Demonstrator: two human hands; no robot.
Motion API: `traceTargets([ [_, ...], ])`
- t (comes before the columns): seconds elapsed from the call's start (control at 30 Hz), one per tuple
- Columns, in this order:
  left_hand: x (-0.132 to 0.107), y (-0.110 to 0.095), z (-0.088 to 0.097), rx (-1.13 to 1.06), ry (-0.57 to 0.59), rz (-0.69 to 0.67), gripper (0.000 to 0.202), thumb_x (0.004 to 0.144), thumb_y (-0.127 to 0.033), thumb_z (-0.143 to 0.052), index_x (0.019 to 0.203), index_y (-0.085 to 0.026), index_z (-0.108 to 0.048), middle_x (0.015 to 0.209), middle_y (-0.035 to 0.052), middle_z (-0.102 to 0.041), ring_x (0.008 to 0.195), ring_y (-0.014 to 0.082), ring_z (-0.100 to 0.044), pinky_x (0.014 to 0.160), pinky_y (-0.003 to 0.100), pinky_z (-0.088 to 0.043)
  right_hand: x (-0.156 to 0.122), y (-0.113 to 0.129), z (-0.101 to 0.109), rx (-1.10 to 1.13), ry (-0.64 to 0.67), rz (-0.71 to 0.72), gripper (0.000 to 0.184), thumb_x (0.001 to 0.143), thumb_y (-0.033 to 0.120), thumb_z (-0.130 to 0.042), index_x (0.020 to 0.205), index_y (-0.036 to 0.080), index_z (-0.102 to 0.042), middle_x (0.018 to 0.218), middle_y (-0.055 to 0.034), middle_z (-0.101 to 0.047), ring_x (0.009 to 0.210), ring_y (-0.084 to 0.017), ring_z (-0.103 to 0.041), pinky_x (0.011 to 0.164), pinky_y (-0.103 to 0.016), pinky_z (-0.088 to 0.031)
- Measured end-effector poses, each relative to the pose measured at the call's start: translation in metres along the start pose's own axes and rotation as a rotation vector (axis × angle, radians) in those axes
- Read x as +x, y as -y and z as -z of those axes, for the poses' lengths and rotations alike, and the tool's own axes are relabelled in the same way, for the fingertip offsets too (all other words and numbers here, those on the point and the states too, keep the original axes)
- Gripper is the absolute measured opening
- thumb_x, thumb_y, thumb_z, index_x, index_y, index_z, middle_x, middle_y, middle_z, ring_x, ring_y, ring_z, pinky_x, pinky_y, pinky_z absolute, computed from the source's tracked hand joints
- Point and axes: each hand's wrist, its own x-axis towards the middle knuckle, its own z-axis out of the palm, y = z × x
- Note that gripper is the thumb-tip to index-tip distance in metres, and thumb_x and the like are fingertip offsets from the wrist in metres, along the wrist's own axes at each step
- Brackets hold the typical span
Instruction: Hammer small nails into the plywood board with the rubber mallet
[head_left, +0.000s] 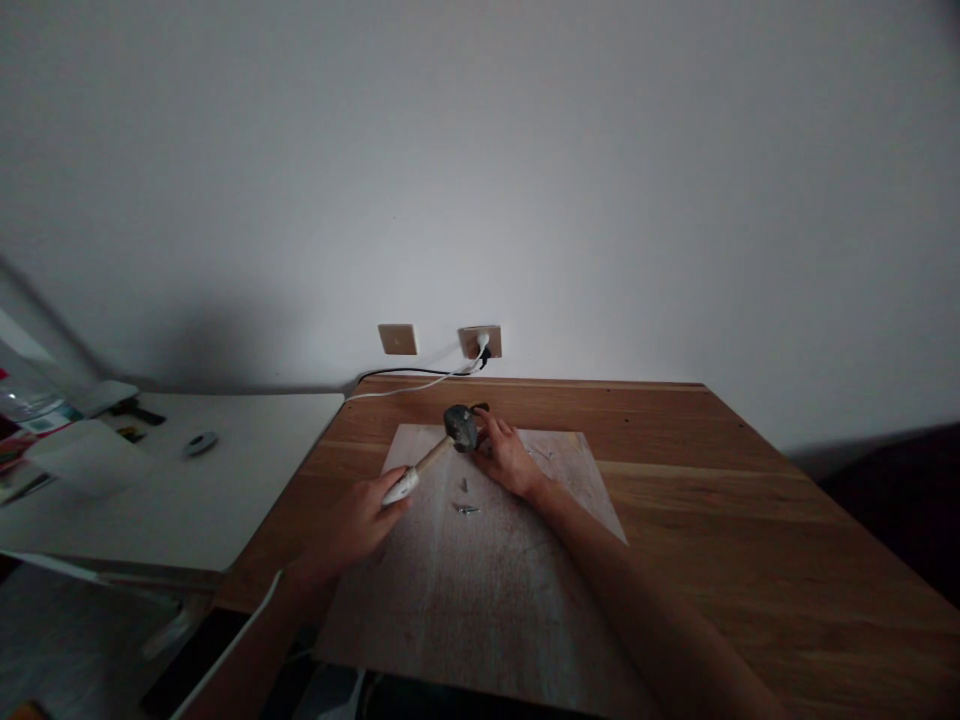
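Observation:
My left hand is closed round the white grip of a rubber mallet, which has a pale handle and a dark head. The mallet tilts up to the right over a thin wooden board. Right beside its head is my right hand, with curled fingers at the far part of the board. The head partly hides those fingertips, and what they grip is too small to make out. A small dark piece shows just beyond them. Several metal screws or nails lie on the board, with a few more by my right wrist.
The board rests on a brown wooden table against the wall. A wall socket holds plugs with a white and a black cable. On the left, a white table bears a small white-and-dark object, papers and a clear bottle.

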Motion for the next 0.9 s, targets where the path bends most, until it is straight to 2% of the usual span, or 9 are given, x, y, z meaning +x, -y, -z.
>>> traceTargets([
  [0.13,0.002,-0.001,-0.001,0.007,-0.009,-0.001,0.047,0.089,-0.036,-0.053,0.131,-0.018,-0.066,0.121,0.0121,-0.075,0.108,0.0287,-0.07,0.095,0.037,-0.052,0.0,-0.004,-0.003,-0.015,-0.016,0.009,0.082,0.084,0.017,-0.069,0.155,0.018,-0.028,0.109,-0.0098,-0.071,0.117,-0.03,-0.059,0.102,-0.048,-0.04],
  [0.3,0.003,-0.005,0.003,0.008,0.052,0.001,0.045,0.091,-0.035,-0.053,0.13,-0.02,-0.066,0.114,0.0106,-0.077,0.104,0.0283,-0.071,0.094,0.037,-0.051,0.0,-0.008,-0.006,-0.008,-0.036,0.014,0.084,0.083,0.019,-0.07,0.155,0.02,-0.027,0.111,-0.0097,-0.071,0.113,-0.029,-0.06,0.102,-0.047,-0.042],
  [0.57,0.005,-0.014,0.01,0.033,0.091,0.01,0.042,0.091,-0.031,-0.053,0.128,-0.019,-0.067,0.119,0.0119,-0.075,0.105,0.0284,-0.07,0.093,0.037,-0.05,0.0,-0.006,-0.005,-0.032,-0.025,-0.001,0.084,0.079,0.02,-0.072,0.152,0.017,-0.031,0.135,-0.0169,-0.061,0.126,-0.033,-0.054,0.107,-0.05,-0.04],
  [0.7,0.006,-0.012,0.009,0.036,0.097,-0.005,0.04,0.091,-0.032,-0.053,0.125,-0.017,-0.068,0.119,0.0133,-0.074,0.105,0.0288,-0.07,0.092,0.037,-0.05,0.0,-0.004,-0.003,-0.039,-0.012,0.007,0.081,0.081,0.023,-0.071,0.152,0.018,-0.032,0.14,-0.0178,-0.058,0.128,-0.033,-0.053,0.108,-0.05,-0.04],
  [0.9,0.008,-0.011,0.006,0.008,0.047,-0.016,0.042,0.091,-0.031,-0.051,0.127,-0.015,-0.067,0.119,0.0138,-0.075,0.104,0.028,-0.07,0.093,0.037,-0.05,0.0,-0.006,-0.005,-0.053,-0.01,0.006,0.08,0.082,0.024,-0.071,0.152,0.018,-0.032,0.137,-0.0171,-0.06,0.126,-0.033,-0.053,0.107,-0.05,-0.041],
])
